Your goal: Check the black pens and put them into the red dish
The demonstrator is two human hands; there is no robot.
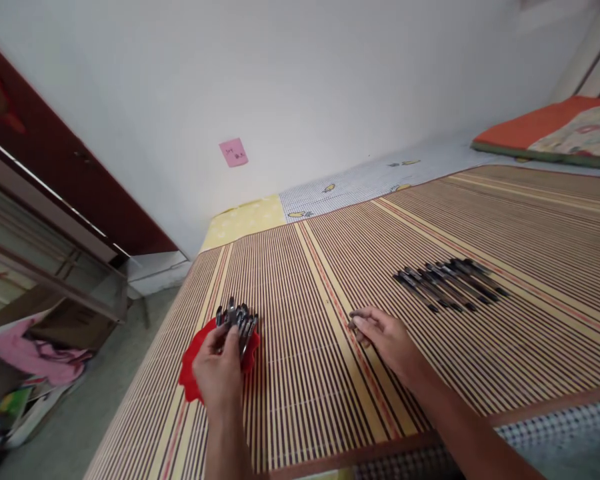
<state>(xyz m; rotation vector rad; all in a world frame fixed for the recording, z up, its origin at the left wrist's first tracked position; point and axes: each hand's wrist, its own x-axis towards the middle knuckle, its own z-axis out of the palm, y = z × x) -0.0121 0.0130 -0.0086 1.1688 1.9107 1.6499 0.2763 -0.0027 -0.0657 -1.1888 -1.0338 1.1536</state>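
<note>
Striped reed mat (305, 267) covers the bed. At its near left, the left hand (220, 373) grips a bunch of dark pens (237, 323) over a red cloth (193, 370). The right hand (385, 337) rests on the mat near the middle, fingers drawn together; whether they pinch anything I cannot tell. Farther right lies a row of pens (447, 283), apart from both hands.

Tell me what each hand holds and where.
Left hand grips a bundle of pens by their lower ends; for the right hand, it cannot be told.
</note>
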